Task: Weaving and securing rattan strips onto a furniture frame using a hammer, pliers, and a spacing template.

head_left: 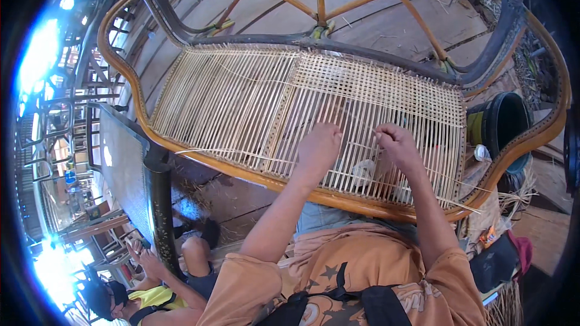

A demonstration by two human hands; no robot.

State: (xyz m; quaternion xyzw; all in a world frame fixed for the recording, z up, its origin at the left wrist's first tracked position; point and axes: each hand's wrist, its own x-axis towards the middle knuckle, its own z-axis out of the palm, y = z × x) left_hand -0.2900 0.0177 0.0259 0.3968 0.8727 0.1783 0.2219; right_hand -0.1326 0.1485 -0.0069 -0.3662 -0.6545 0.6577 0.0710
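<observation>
A rattan bench seat (208, 105) in a curved brown wooden frame lies across my lap. Pale cane strands run from front to back over it, and the far right part is woven into a close grid (393, 87). Above the open strands right of the middle bar, my left hand (320, 148) is closed in a fist, palm side hidden. My right hand (399, 145) pinches thumb to fingers a short way to its right, at what looks like a thin cane strand. Loose strands (223, 156) trail along the front edge.
At the right stands a dark bucket (506, 122). A dark bag (494, 264) with a red cloth lies lower right. At the left is another panelled furniture piece (124, 163), and near it sits a co-worker in a yellow top (160, 302). Cane scraps lie on the floor.
</observation>
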